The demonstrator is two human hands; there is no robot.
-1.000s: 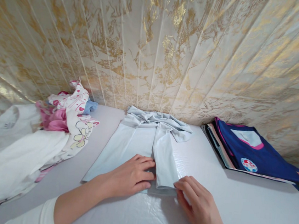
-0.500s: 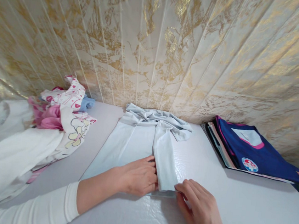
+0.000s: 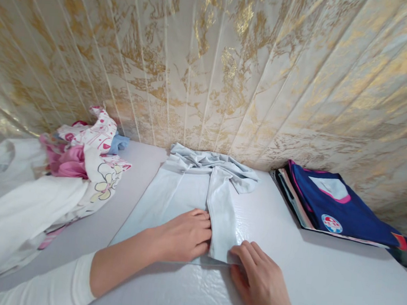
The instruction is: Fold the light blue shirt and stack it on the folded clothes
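A light blue garment (image 3: pixel 174 188) lies on the table in front of me, flat at the near part and bunched up at the far end. A long strip of it (image 3: pixel 222 212) is folded over along the right side. My left hand (image 3: pixel 185 235) rests on the garment with its fingers curled at the strip's left edge; the fingertips are partly hidden there. With thumb and fingers, my right hand (image 3: pixel 257 279) pinches the strip's near right corner. Both hands are close to the garment's near edge.
On the left is a loose heap of clothes (image 3: pixel 39 193), white, pink and flowered. A stack of folded clothes (image 3: pixel 343 206), navy blue on top, sits at the right. Behind the white table (image 3: pixel 338 288) hangs a gold-patterned curtain (image 3: pixel 212 66).
My right hand has shifted slightly left with the strip's corner, and that corner now lies lower against the garment. My left hand has slid a little left along with the strip's edge.
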